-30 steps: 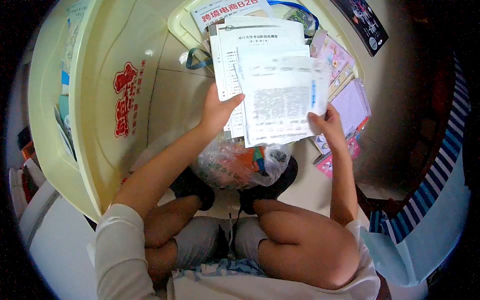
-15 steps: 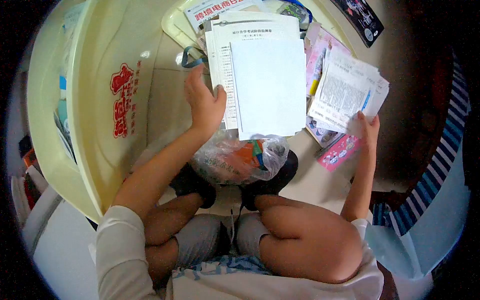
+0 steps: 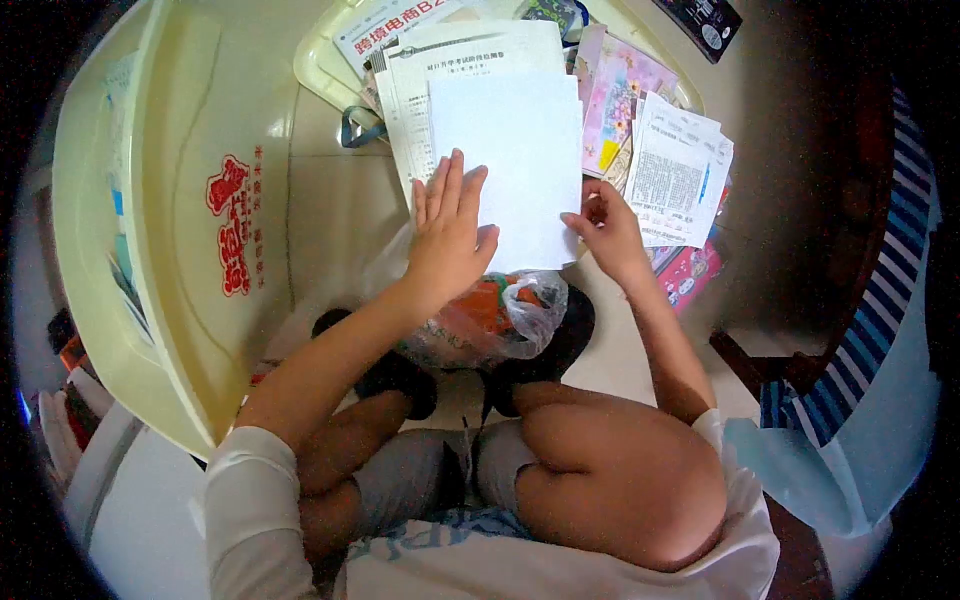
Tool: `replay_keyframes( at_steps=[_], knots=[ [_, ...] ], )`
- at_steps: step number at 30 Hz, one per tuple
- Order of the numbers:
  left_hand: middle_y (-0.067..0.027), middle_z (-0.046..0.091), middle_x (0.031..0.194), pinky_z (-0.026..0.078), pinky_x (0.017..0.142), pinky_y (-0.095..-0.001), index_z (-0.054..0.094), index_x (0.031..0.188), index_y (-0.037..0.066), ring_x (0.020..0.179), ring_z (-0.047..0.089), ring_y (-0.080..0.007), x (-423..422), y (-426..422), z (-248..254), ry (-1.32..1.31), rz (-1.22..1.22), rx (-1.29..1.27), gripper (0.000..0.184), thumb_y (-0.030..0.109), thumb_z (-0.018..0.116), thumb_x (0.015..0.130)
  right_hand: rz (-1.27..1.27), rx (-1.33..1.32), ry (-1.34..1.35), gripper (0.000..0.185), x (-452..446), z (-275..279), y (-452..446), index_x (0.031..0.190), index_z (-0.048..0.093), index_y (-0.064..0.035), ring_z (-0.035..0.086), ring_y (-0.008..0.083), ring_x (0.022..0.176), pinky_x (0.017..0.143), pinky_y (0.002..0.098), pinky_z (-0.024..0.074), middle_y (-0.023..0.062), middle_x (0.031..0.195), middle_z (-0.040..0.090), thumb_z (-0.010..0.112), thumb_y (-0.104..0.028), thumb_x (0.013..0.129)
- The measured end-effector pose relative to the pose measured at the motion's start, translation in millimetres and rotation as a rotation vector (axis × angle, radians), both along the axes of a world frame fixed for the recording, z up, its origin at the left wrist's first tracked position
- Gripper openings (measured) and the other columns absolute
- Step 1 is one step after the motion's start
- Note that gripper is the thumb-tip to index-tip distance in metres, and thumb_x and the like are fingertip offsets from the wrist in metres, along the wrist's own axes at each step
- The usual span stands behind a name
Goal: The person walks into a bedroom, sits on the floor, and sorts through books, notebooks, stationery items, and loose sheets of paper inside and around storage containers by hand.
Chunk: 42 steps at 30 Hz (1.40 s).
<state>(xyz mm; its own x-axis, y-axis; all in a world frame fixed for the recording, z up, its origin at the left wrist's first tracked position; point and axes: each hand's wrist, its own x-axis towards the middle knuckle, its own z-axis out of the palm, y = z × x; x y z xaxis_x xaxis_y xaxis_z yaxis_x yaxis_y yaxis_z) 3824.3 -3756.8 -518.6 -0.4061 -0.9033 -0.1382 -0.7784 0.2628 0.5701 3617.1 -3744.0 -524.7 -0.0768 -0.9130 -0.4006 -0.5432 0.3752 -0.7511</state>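
A blank white sheet [image 3: 515, 140] lies on top of a stack of printed test papers [image 3: 405, 75], whose heading shows above it. My left hand [image 3: 450, 230] rests on the sheet's lower left part, fingers stretched out flat. At the sheet's lower right edge is my right hand [image 3: 612, 232], thumb on the paper and fingers curled by the edge; how many sheets it pinches I cannot tell. Just right of that hand, a smaller bundle of printed papers [image 3: 680, 175] lies over a pink patterned booklet [image 3: 625, 90] and a bright pink item [image 3: 690, 275].
Left stands a pale yellow plastic bin or lid [image 3: 270, 120] with red print. A clear plastic bag [image 3: 480, 325] with orange contents sits between my feet. Behind the stack are a yellow tray [image 3: 310, 60] and a book with red lettering [image 3: 400, 30]. Striped cloth [image 3: 870, 300] hangs at right.
My right hand has let go of the smaller printed bundle and moved left to the white sheet's edge. My left hand has shifted from beside the stack onto the sheet.
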Motion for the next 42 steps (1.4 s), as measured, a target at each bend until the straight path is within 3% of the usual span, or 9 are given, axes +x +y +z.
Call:
replay_keyframes(
  at_steps=[8, 10, 17, 22, 24, 27, 34, 36, 42],
  knots=[
    [-0.0214, 0.019, 0.124, 0.016, 0.093, -0.0446, 0.031, 0.115, 0.004, 0.114, 0.021, -0.034, 9.3, -6.0, 3.4, 0.213, -0.078, -0.067, 0.052, 0.013, 0.053, 0.068, -0.318, 0.159, -0.464, 0.021, -40.0, 43.6, -13.1, 0.091, 0.047, -0.0008, 0.051, 0.0105, 0.065, 0.059, 0.0222, 0.041, 0.0041, 0.073, 0.055, 0.052, 0.0, 0.071],
    [-0.0213, 0.02, 0.123, 0.019, 0.093, -0.0393, 0.026, 0.118, 0.004, 0.113, 0.024, -0.0322, 4.9, -9.5, 12.1, 0.536, -0.063, 0.13, 0.06, 0.012, 0.057, 0.068, -0.383, 0.29, -0.575, 0.025, -34.4, 57.6, -12.7, 0.095, 0.047, -0.0004, 0.052, 0.0105, 0.068, 0.061, 0.0217, 0.0418, 0.0043, 0.077, 0.056, 0.052, 0.0, 0.07],
    [-0.0217, 0.017, 0.124, 0.015, 0.094, -0.0341, 0.003, 0.123, -0.001, 0.116, 0.017, -0.0271, -26.5, -9.9, 48.4, 0.91, 0.104, 0.602, 0.09, 0.022, 0.066, 0.063, -0.105, 0.175, -0.545, 0.022, 10.0, 67.5, -13.3, 0.088, 0.052, -0.001, 0.052, 0.0083, 0.068, 0.061, 0.0213, 0.042, 0.0042, 0.077, 0.057, 0.059, -0.003, 0.067],
    [-0.0191, 0.018, 0.125, 0.018, 0.093, -0.0346, 0.006, 0.123, 0.001, 0.117, 0.018, -0.026, -28.3, -10.9, 40.3, 0.935, 0.23, 0.663, 0.087, 0.02, 0.066, 0.063, -0.026, 0.232, -0.933, 0.02, 29.0, 62.7, -13.9, 0.086, 0.053, -0.0027, 0.051, 0.0064, 0.068, 0.061, 0.0211, 0.0408, 0.0019, 0.074, 0.056, 0.06, -0.012, 0.07],
    [-0.0173, 0.02, 0.125, 0.02, 0.093, -0.0351, 0.009, 0.123, 0.001, 0.117, 0.019, -0.0251, -24.9, -11.6, 39.9, 0.93, 0.247, 0.702, 0.084, 0.018, 0.065, 0.063, 0.026, 0.261, -0.932, 0.023, 27.4, 53.8, -7.6, 0.092, 0.051, -0.0031, 0.051, 0.0084, 0.075, 0.066, 0.0229, 0.0419, 0.0028, 0.082, 0.055, 0.058, -0.013, 0.072],
    [-0.0142, 0.032, 0.119, 0.029, 0.088, -0.0349, 0.024, 0.119, 0.001, 0.111, 0.031, -0.0229, -16.9, -13.0, 39.8, 0.894, 0.143, 0.647, 0.069, 0.017, 0.064, 0.065, -0.113, 0.537, -1.41, 0.034, 31.1, 53.4, 1.7, 0.106, 0.041, -0.004, 0.05, 0.0138, 0.088, 0.077, 0.029, 0.0411, 0.0053, 0.099, 0.05, 0.053, -0.01, 0.075],
    [-0.0095, 0.048, 0.102, 0.036, 0.081, -0.0271, 0.038, 0.111, 0.0, 0.096, 0.044, -0.0151, -6.4, -22.1, 40.0, 0.787, 0.06, 0.754, 0.039, 0.007, 0.051, 0.075, -0.067, 0.421, -1.258, 0.031, 19.2, 45.9, 5.6, 0.102, 0.045, -0.0038, 0.049, 0.0122, 0.086, 0.075, 0.0265, 0.0402, 0.0044, 0.095, 0.052, 0.055, -0.012, 0.074],
    [-0.0086, 0.05, 0.099, 0.036, 0.08, -0.0261, 0.04, 0.109, 0.0, 0.094, 0.045, -0.0139, -11.9, -24.1, 53.5, 0.831, 0.09, 0.767, 0.036, 0.006, 0.05, 0.075, 0.182, 0.292, -0.889, 0.03, 17.9, 50.6, 2.1, 0.099, 0.047, -0.0034, 0.048, 0.01, 0.083, 0.072, 0.0246, 0.0394, 0.0034, 0.09, 0.052, 0.058, -0.014, 0.073],
    [-0.0091, 0.053, 0.09, 0.04, 0.07, -0.0231, 0.047, 0.1, -0.003, 0.08, 0.05, -0.011, -22.7, -29.7, 55.5, 0.841, 0.164, 0.714, 0.028, 0.01, 0.051, 0.076, 0.139, 0.183, -0.871, 0.029, 20.0, 54.1, -3.3, 0.097, 0.048, -0.0026, 0.048, 0.0092, 0.077, 0.069, 0.024, 0.0397, 0.0021, 0.085, 0.053, 0.057, -0.016, 0.073]
  ],
)
